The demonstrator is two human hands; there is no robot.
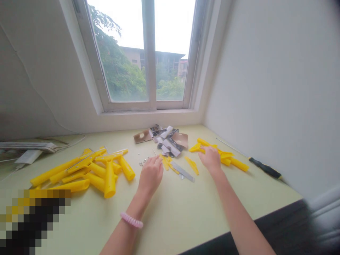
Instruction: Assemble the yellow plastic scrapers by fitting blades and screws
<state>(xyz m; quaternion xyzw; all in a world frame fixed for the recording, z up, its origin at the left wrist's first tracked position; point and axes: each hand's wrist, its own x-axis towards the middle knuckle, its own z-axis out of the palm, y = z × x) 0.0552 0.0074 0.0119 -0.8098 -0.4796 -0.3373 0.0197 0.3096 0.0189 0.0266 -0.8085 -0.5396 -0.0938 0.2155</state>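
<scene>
My left hand [151, 171] is low over the table, fingers curled down and together; whatever is in them is hidden. Just beyond its knuckles lie small silver screws [143, 162] and a thin metal pin [154, 152]. Flat yellow plastic pieces [166, 162] and a grey metal blade [183, 171] rest to its right. Farther right, my right hand [210, 158] has its fingers closed on the end of a yellow plastic handle [196, 147]. Beneath and beside that hand are more yellow tubular handles [239, 164]. One loose flat yellow piece [192, 165] lies between the hands.
A pile of yellow T-shaped plastic handles [108, 175] covers the table's left side. Torn cardboard packaging [170, 141] sits at the back under the window. A black-handled screwdriver [265, 168] lies by the right wall. A white power strip [28, 157] is far left.
</scene>
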